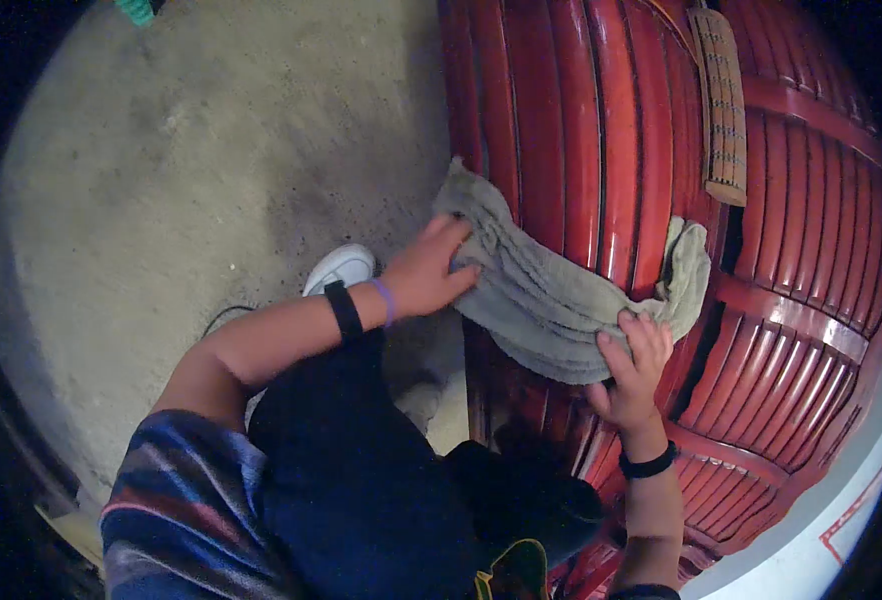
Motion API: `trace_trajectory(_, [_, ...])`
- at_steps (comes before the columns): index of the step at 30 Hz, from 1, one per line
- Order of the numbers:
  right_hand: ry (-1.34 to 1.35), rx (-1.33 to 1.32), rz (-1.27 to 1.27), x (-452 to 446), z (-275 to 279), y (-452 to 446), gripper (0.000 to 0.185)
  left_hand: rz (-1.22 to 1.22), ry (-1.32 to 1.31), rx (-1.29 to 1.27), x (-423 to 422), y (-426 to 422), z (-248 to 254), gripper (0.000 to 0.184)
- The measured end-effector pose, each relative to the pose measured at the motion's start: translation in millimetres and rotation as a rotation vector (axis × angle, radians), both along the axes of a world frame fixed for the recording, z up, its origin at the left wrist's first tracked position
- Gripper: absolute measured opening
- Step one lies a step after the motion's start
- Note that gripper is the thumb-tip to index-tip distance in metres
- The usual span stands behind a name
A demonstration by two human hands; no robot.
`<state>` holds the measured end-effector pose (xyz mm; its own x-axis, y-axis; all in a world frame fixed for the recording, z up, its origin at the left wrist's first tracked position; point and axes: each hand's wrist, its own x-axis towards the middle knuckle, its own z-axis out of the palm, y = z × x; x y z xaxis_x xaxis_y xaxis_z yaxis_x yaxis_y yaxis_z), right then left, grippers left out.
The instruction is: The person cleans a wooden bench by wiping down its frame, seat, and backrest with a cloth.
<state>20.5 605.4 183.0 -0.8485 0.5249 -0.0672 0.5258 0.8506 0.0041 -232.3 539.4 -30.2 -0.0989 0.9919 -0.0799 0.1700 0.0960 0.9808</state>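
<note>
A grey-green towel (546,285) lies in loose folds across the red slatted seat (571,130), which is glossy. My left hand (426,268) rests at the towel's left edge, thumb apart from the fingers, with the fingertips on the cloth. At the towel's right part, my right hand (636,365) presses on it with spread fingers. The cloth's right end folds up beyond that hand. Parts of the towel under my fingers are hidden.
A brown woven strip (723,105) lies on the red slats at the upper right. Concrete floor (191,150) spreads to the left, with a white shoe (341,268) on it. A green object (136,10) shows at the top left edge.
</note>
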Motion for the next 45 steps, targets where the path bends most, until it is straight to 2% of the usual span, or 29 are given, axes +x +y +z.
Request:
trace_trajectory(3, [0.016, 0.006, 0.022, 0, -2, 1, 0.045, 0.207, 0.17, 0.099, -12, 15, -16, 0.066])
trace_trajectory(6, [0.001, -0.004, 0.037, 1, 0, 3, 0.046, 0.161, 0.19, 0.218, -25, 32, -23, 0.061])
trace_trajectory(9, [0.012, 0.003, -0.009, -1, 0, 0, 0.042, 0.36, -0.715, -0.015, -22, 61, -40, 0.05])
trace_trajectory(12, [-0.002, 0.001, -0.001, -1, 1, 1, 0.044, 0.226, -0.373, -0.191, -27, 52, 6, 0.04])
trace_trajectory(13, [-0.004, -0.003, 0.018, -1, 0, 3, 0.045, 0.278, -0.161, 0.107, -11, 51, -19, 0.039])
trace_trajectory(16, [-0.001, -0.03, 0.026, -3, 4, 2, 0.046, 0.246, -0.009, 0.107, -6, 46, -13, 0.035])
trace_trajectory(19, [0.007, -0.01, 0.003, 2, 1, 2, 0.045, 0.218, -0.133, -0.059, -6, 43, -12, 0.039])
trace_trajectory(22, [0.02, 0.002, -0.009, 3, -3, 2, 0.044, 0.26, 0.117, 0.104, -3, 36, -7, 0.048])
trace_trajectory(25, [0.02, -0.001, -0.008, 3, -2, 2, 0.044, 0.159, 0.209, 0.157, -10, 45, -22, 0.061])
trace_trajectory(28, [0.02, 0.003, 0.002, 1, -1, 3, 0.044, 0.05, 0.547, 0.001, -33, 59, 5, 0.065])
trace_trajectory(31, [0.023, 0.014, 0.007, 2, -2, 2, 0.044, -0.092, 0.732, -0.068, -53, 64, 6, 0.068])
trace_trajectory(34, [0.026, -0.007, 0.003, 4, -2, 2, 0.045, -0.215, 0.707, -0.172, -64, 70, 22, 0.07])
trace_trajectory(40, [0.01, 0.0, -0.01, 4, -1, 1, 0.046, -0.053, 0.334, 0.075, -47, 71, -17, 0.065])
trace_trajectory(43, [0.016, 0.006, -0.012, -2, 0, 2, 0.046, 0.008, 0.011, 0.284, -42, 74, -37, 0.06])
trace_trajectory(45, [0.006, 0.017, -0.012, -6, 2, 1, 0.046, -0.104, 0.104, 0.127, -43, 62, -31, 0.059])
